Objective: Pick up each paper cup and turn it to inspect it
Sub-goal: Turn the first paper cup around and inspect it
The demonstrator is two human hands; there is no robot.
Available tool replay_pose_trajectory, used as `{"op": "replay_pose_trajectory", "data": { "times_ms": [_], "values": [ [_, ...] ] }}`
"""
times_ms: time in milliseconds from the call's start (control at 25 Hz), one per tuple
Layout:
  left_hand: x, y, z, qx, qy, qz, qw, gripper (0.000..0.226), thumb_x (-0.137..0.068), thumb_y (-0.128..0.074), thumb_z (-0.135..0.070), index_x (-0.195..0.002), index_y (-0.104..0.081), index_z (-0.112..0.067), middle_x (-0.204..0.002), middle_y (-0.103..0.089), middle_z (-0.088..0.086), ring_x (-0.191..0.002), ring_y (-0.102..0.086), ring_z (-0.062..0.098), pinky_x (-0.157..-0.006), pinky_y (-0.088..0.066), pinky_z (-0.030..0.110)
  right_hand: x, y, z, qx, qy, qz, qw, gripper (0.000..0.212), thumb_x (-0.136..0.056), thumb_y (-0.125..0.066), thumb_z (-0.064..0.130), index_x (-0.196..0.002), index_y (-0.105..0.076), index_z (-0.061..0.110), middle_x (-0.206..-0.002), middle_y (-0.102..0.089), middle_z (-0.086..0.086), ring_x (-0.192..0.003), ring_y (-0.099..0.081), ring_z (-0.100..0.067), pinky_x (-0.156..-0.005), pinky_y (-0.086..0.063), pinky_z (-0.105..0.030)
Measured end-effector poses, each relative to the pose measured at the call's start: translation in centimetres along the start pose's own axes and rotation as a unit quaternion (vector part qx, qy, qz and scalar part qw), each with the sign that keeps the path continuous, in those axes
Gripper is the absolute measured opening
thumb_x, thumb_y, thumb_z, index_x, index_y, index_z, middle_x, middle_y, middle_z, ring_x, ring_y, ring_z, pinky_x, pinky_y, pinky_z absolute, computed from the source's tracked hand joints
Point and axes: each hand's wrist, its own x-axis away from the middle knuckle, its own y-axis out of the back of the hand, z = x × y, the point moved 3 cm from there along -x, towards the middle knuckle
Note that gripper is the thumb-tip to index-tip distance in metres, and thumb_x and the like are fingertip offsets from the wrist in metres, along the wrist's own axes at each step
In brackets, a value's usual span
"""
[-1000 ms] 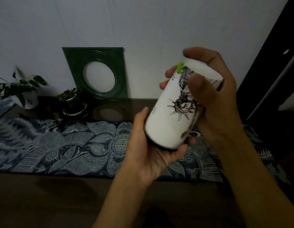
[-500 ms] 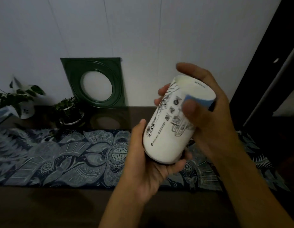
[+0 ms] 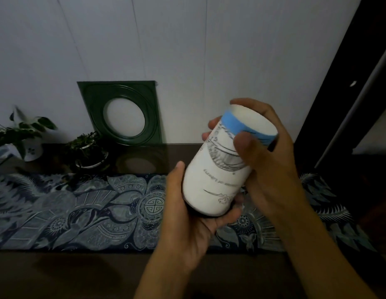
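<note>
While the paper cup [image 3: 220, 169] is tilting in mid-air between 2 hands, the left hand [image 3: 187, 216] is cupping its base and the right hand [image 3: 267, 160] is pinching the rim (thin paper); squeezing there risks crushing it.

Paper cup [image 3: 220, 169] is showing a matt white surface with grey line print and a flat blue band at the rim. Table runner [image 3: 80, 210] is reading as woven cloth, matt, patterned blue-grey. Tabletop [image 3: 58, 275] is looking dark, smooth and glossy, reflecting the green frame [image 3: 121, 113], which is appearing semi-gloss, moulded.
</note>
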Motion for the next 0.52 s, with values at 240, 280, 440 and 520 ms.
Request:
{"op": "replay_pose_trajectory", "data": {
  "times_ms": [240,280,440,520],
  "values": [
    [0.0,0.0,0.5,-0.095,-0.150,-0.040,0.983,0.056,-0.077,-0.068,-0.056,-0.125,-0.066,-0.026,-0.115,-0.077,0.005,-0.093,-0.076,0.029,-0.069,-0.063,0.048,1.2,0.0,-1.5,-0.063,-0.049,-0.138,0.987,0.075,-0.060,-0.087,0.051,-0.117,-0.057,0.011,-0.110,-0.069,-0.023,-0.097,-0.070,-0.040,-0.080,-0.057,-0.053],
    [0.2,0.0,0.4,-0.173,-0.250,-0.069,0.950,0.053,-0.074,-0.069,-0.052,-0.124,-0.061,-0.035,-0.113,-0.075,-0.009,-0.095,-0.076,0.023,-0.066,-0.063,0.044,1.6,-0.1,-2.0,-0.098,-0.071,-0.181,0.976,0.071,-0.061,-0.087,0.047,-0.115,-0.058,0.012,-0.105,-0.073,-0.018,-0.093,-0.073,-0.035,-0.076,-0.059,-0.048],
    [0.3,0.8,0.7,-0.147,-0.253,-0.107,0.950,0.051,-0.071,-0.073,-0.046,-0.118,-0.065,-0.030,-0.111,-0.075,-0.007,-0.093,-0.075,0.024,-0.059,-0.060,0.037,2.1,0.0,-2.7,-0.128,-0.102,-0.191,0.968,0.073,-0.063,-0.088,0.043,-0.121,-0.058,0.011,-0.108,-0.074,-0.015,-0.095,-0.073,-0.031,-0.076,-0.060,-0.046],
    [0.5,0.7,0.6,0.012,-0.052,-0.034,0.998,0.061,-0.073,-0.075,-0.053,-0.120,-0.073,-0.015,-0.116,-0.075,0.017,-0.091,-0.074,0.035,-0.061,-0.062,0.041,2.0,-0.1,-2.2,-0.109,-0.089,-0.127,0.982,0.077,-0.060,-0.089,0.042,-0.124,-0.057,0.012,-0.116,-0.069,-0.021,-0.104,-0.067,-0.041,-0.084,-0.056,-0.055]
  ]
}}
